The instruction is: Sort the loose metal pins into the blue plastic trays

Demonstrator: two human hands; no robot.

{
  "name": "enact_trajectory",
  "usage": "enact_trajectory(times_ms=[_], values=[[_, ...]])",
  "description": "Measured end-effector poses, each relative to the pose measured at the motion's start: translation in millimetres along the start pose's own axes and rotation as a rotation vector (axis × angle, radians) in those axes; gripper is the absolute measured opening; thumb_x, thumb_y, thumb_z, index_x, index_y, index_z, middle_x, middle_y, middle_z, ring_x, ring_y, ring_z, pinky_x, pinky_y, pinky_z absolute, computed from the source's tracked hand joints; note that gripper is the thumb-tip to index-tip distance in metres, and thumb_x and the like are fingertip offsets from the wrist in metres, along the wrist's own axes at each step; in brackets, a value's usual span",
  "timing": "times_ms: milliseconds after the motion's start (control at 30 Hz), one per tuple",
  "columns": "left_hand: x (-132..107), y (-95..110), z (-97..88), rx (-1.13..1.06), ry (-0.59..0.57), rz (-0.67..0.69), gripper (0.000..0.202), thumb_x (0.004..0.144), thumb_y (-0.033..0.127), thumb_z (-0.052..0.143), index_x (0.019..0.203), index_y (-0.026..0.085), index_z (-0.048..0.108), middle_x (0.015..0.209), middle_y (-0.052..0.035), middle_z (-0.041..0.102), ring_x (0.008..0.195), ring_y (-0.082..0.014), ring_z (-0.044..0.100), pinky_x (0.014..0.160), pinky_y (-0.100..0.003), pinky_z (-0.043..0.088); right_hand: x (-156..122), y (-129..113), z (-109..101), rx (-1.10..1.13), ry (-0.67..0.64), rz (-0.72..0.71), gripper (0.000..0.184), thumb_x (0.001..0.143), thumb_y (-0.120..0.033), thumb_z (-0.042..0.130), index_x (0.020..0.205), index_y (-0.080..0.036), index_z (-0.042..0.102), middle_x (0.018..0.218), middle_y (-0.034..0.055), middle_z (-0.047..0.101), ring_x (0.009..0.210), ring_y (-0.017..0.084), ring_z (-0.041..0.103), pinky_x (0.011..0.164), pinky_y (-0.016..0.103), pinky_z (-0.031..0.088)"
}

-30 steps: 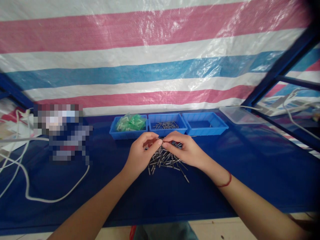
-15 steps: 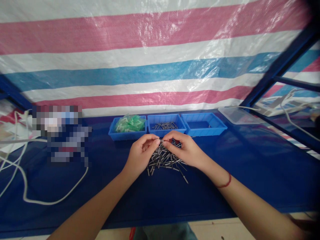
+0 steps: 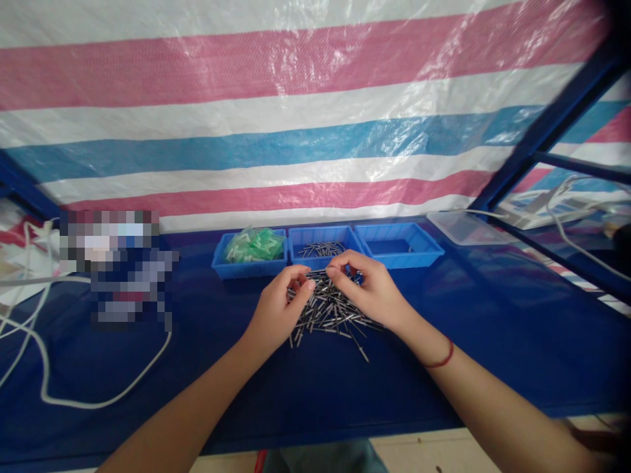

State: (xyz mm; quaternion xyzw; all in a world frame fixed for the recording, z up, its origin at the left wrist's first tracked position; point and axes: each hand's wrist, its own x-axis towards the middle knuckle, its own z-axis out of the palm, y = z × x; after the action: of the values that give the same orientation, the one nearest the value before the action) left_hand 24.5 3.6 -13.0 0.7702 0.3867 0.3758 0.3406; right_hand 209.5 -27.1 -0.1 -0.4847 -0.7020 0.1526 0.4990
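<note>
Metal blind rivets [image 3: 323,312] lie in a loose pile on the blue table. Over the pile's left side, my left hand [image 3: 283,299] is curled, thumb and index tip close together at the end of a thin rivet. My right hand [image 3: 367,286] pinches at the rivet's other side, above the pile's right part. The fingers partly hide this rivet. Just behind the hands, a blue bin [image 3: 320,234] holds more rivets.
To its left, another blue bin [image 3: 249,269] contains green plastic bags [image 3: 254,244] with white pieces. A third blue bin [image 3: 399,253] stands right, near a clear plastic lid [image 3: 468,228]. White cables [image 3: 98,402] and a blurred-out patch occupy the left. A striped sheet [image 3: 296,151] hangs behind.
My hands have moved slightly apart, and the right hand has risen a little. More of the pile shows between them. The view has shifted slightly.
</note>
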Motion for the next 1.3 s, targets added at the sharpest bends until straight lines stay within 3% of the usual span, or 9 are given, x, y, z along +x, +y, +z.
enact_trajectory(times_ms=[100, 233, 333, 467, 667, 867, 1033, 1167, 1300], values=[[-2, 4, -1.0, 0.127, -0.034, 0.090, 0.023, 0.089, 0.026, 0.055, 0.111, 0.019, 0.057, 0.092, -0.0034, 0.065, 0.081, -0.0153, 0.059, 0.070, -0.027, 0.043, 5, 9, -14, -0.145, 0.203, 0.030, 0.019, 0.087, -0.034, 0.054, 0.077, -0.018, 0.061, 0.075, 0.0025, 0.063, 0.069, 0.015, 0.055, 0.067, 0.028, 0.042], [-5, 11, -6.2, 0.290, -0.193, 0.308, 0.010, 0.087, 0.024, 0.056, 0.086, 0.020, 0.064, 0.093, -0.0039, 0.064, 0.094, -0.0189, 0.055, 0.086, -0.034, 0.039, 11, 30, -42, -0.389, 0.471, 0.156, 0.023, 0.087, -0.036, 0.052, 0.080, -0.018, 0.064, 0.073, 0.0036, 0.065, 0.069, 0.018, 0.059, 0.069, 0.031, 0.044], [-7, 15, -10.5, 0.419, -0.323, 0.389, 0.009, 0.082, 0.031, 0.064, 0.082, 0.022, 0.067, 0.100, -0.0031, 0.063, 0.105, -0.0231, 0.049, 0.090, -0.039, 0.035, 12, 47, -55, -0.602, 0.511, 0.213, 0.023, 0.085, -0.035, 0.052, 0.083, -0.018, 0.066, 0.079, 0.0073, 0.066, 0.076, 0.022, 0.059, 0.076, 0.037, 0.044], [-8, 13, -13.0, 0.509, -0.432, 0.413, 0.012, 0.081, 0.035, 0.067, 0.084, 0.024, 0.067, 0.106, -0.0025, 0.060, 0.110, -0.0244, 0.045, 0.091, -0.041, 0.033, 10, 58, -54, -0.775, 0.531, 0.187, 0.028, 0.082, -0.037, 0.056, 0.095, -0.015, 0.066, 0.097, 0.0137, 0.062, 0.097, 0.029, 0.055, 0.089, 0.045, 0.039], [-6, 8, -11.0, 0.600, -0.450, 0.467, 0.013, 0.090, 0.032, 0.057, 0.089, 0.023, 0.066, 0.108, -0.0018, 0.061, 0.113, -0.0228, 0.044, 0.091, -0.039, 0.032, 9, 42, -34, -0.679, 0.407, 0.040, 0.024, 0.084, -0.034, 0.054, 0.095, -0.017, 0.066, 0.098, 0.0110, 0.058, 0.095, 0.026, 0.052, 0.088, 0.042, 0.039], [-5, 7, -4.1, 0.601, -0.345, 0.488, 0.014, 0.092, 0.028, 0.052, 0.089, 0.020, 0.063, 0.104, -0.0038, 0.063, 0.109, -0.0219, 0.049, 0.093, -0.039, 0.034, 6, 19, -21, -0.514, 0.294, -0.044, 0.017, 0.085, -0.031, 0.053, 0.088, -0.019, 0.065, 0.095, 0.0096, 0.059, 0.092, 0.025, 0.053, 0.086, 0.042, 0.039], [-4, 10, -3.8, 0.382, -0.132, 0.406, 0.014, 0.095, 0.022, 0.043, 0.098, 0.020, 0.056, 0.101, -0.0053, 0.065, 0.109, -0.0211, 0.054, 0.095, -0.036, 0.039, 5, 5, -17, -0.092, -0.045, 0.071, 0.027, 0.090, -0.040, 0.049, 0.080, -0.018, 0.062, 0.074, 0.0027, 0.061, 0.067, 0.015, 0.053, 0.063, 0.029, 0.042], [-3, 11, -7.8, 0.357, -0.077, 0.322, 0.013, 0.094, 0.022, 0.045, 0.098, 0.021, 0.057, 0.090, -0.0028, 0.066, 0.086, -0.0179, 0.059, 0.083, -0.031, 0.043, 2, -3, -11, 0.141, -0.325, 0.159, 0.035, 0.090, -0.047, 0.048, 0.078, -0.017, 0.062, 0.065, -0.0009, 0.056, 0.059, 0.011, 0.048, 0.054, 0.024, 0.037], [-2, 9, -10.5, 0.278, -0.048, 0.341, 0.014, 0.093, 0.021, 0.047, 0.098, 0.020, 0.060, 0.095, -0.0040, 0.065, 0.090, -0.0166, 0.060, 0.084, -0.029, 0.044, 0, -6, -8, 0.280, -0.441, 0.202, 0.034, 0.089, -0.046, 0.052, 0.073, -0.017, 0.063, 0.065, -0.0012, 0.059, 0.055, 0.009, 0.047, 0.052, 0.023, 0.036]])
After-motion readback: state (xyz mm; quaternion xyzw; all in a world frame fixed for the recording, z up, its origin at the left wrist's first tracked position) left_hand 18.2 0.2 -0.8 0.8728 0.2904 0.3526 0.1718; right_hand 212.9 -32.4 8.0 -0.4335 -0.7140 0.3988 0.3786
